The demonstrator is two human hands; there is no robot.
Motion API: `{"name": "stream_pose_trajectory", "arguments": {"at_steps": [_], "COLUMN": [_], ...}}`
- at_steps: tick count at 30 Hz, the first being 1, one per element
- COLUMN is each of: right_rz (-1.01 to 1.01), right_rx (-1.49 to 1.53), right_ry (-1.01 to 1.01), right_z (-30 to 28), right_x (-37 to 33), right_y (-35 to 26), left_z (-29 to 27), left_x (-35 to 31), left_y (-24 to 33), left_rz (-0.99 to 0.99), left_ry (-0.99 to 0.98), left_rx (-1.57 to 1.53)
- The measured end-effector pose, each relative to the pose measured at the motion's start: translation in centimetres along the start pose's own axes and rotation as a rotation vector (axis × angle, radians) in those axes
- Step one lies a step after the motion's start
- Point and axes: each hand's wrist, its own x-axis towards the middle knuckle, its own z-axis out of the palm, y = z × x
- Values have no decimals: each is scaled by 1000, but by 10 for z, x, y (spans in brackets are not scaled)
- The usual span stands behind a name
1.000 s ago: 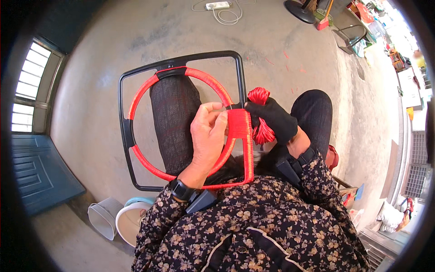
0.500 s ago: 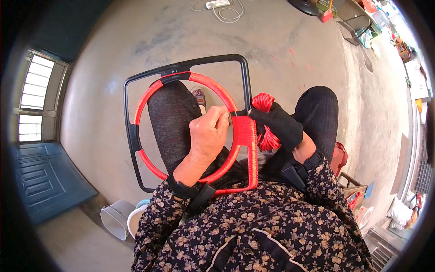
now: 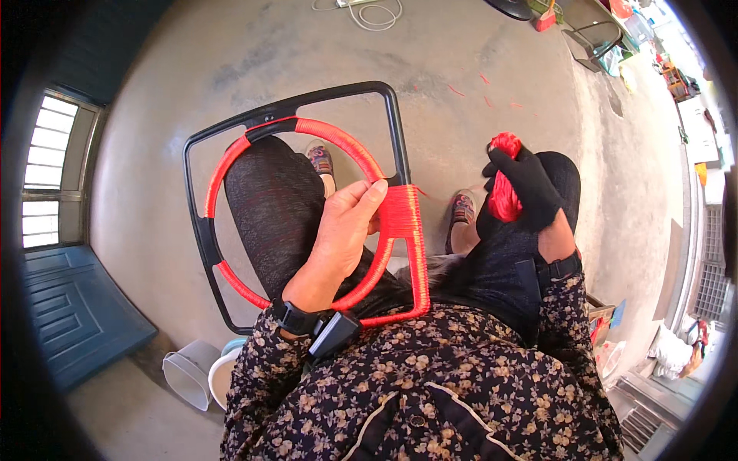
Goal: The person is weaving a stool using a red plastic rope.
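A black frame (image 3: 399, 138), squarish with a ring set inside it, rests over my left thigh. Red cord is wound tightly round much of the ring and the frame's near right side. My bare left hand (image 3: 343, 230) pinches the frame where ring and side bar meet, thumb on top of the red winding (image 3: 401, 211). A short strand sticks out right of that winding. Off to the right, above my right thigh, my right hand (image 3: 530, 184) in a black glove is wrapped round a bundle of red cord (image 3: 505, 192), apart from the frame.
Red cord scraps (image 3: 457, 91) lie on the concrete floor beyond. A white cable (image 3: 377, 17) is at the far edge, a red broom (image 3: 546, 20) at far right. Pale buckets (image 3: 190, 374) stand at lower left, near a blue door (image 3: 84, 307).
My right hand has moved right, away from the frame, with the cord bundle. My left thumb now lies on the winding's edge, and the frame has shifted slightly left in view.
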Motion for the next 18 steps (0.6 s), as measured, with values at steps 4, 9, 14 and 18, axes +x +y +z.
{"name": "stream_pose_trajectory", "arguments": {"at_steps": [4, 9, 14, 18], "right_rz": [-496, -1414, -1044, -389], "right_rx": [-489, -1190, -883, -86], "right_ry": [249, 132, 222, -275], "right_z": [4, 96, 97, 75], "right_x": [4, -31, -28, 7], "right_y": [-3, -51, -44, -25], "left_z": [2, 4, -1, -7], "left_x": [3, 5, 2, 0], "left_y": [-3, 2, 0, -5], "left_rz": [6, 79, 362, 376], "left_ry": [-3, 78, 200, 210], "left_rx": [27, -1, 55, 50]}}
